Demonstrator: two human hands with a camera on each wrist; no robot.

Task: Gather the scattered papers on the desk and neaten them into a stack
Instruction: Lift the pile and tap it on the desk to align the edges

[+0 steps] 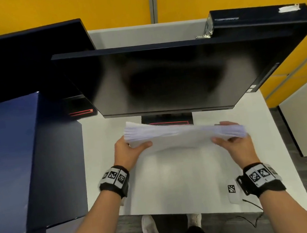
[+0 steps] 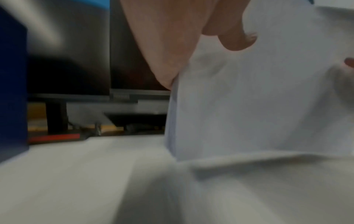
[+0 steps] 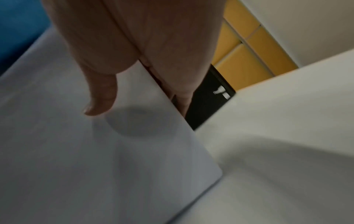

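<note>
A thick stack of white papers (image 1: 182, 135) stands on its long edge on the white desk (image 1: 176, 181), just in front of the monitor. My left hand (image 1: 131, 148) grips the stack's left end, thumb on the near face. My right hand (image 1: 234, 135) grips the right end the same way. In the left wrist view the stack (image 2: 258, 98) stands upright with its lower edge touching the desk (image 2: 76, 181). The right wrist view shows my thumb (image 3: 101, 94) pressed on the paper's (image 3: 95, 151) near face, the other fingers behind it.
A black monitor (image 1: 163, 76) hangs close over the stack, its stand base (image 1: 166, 120) right behind it. A second dark monitor (image 1: 26, 60) is at the back left. A dark blue box (image 1: 19, 162) fills the left side. The desk's front edge (image 1: 180, 212) lies near me.
</note>
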